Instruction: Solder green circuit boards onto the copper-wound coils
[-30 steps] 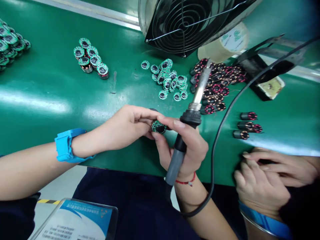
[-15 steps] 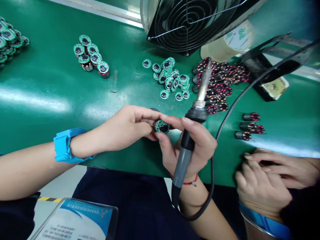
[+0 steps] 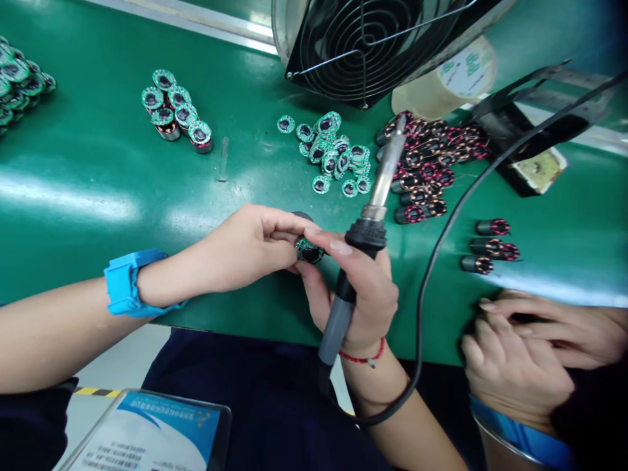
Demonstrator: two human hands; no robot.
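Note:
A small round green circuit board (image 3: pixel 310 251) with a dark centre sits between my hands, apparently on a coil core that my fingers mostly hide. My left hand (image 3: pixel 250 248), with a blue wrist strap (image 3: pixel 122 281), is closed around this piece from the left. On its right side, the thumb and forefinger of my right hand (image 3: pixel 366 281) touch the board's rim. That same hand also grips a soldering iron (image 3: pixel 366 232), whose metal tip points up and away from the board, over the wound coil cores (image 3: pixel 426 173).
Loose round boards (image 3: pixel 328 154) lie beyond my hands. Assembled pieces (image 3: pixel 184 114) stand farther left, near a larger pile (image 3: pixel 19 82). A fan (image 3: pixel 366 49) stands at the back, beside an iron holder (image 3: pixel 520 150). The iron's cable (image 3: pixel 436 242) loops right. A co-worker's clasped hands (image 3: pixel 520 347) rest at right.
My right hand and the soldering iron have shifted a little to the left. The circuit board has moved slightly left and tilted. My left hand has barely moved.

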